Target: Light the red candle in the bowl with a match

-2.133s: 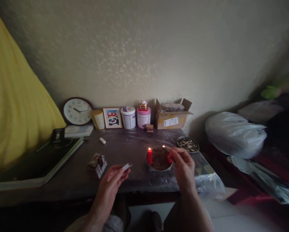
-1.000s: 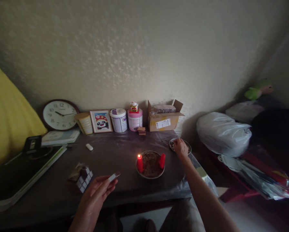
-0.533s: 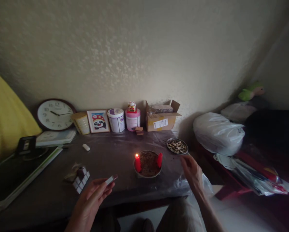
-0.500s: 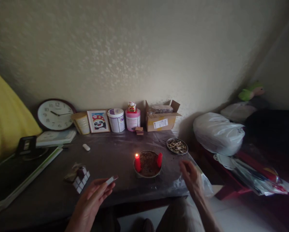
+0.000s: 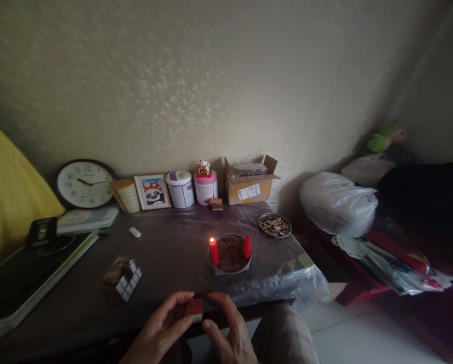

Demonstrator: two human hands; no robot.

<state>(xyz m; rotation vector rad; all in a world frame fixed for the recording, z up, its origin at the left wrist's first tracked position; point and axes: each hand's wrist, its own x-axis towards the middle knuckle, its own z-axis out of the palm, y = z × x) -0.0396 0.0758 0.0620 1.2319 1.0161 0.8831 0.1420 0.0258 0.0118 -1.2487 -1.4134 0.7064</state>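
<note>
Matchbox [image 5: 194, 307] is brn & wht — candles [image 5: 214, 254] red, cloth [image 5: 12, 194] yel.

before me lies a dark table [image 5: 173, 255], and i am at its six o'clock. on it, at three o'clock, stands a round bowl [image 5: 230, 273]; at two, a plate of matchsticks [image 5: 275, 236]; at one, an open carton [image 5: 263, 190]; at twelve, a picture frame [image 5: 153, 193]; at nine, a large dark book [image 5: 25, 283]; at eight, small boxes [image 5: 128, 288].
</note>
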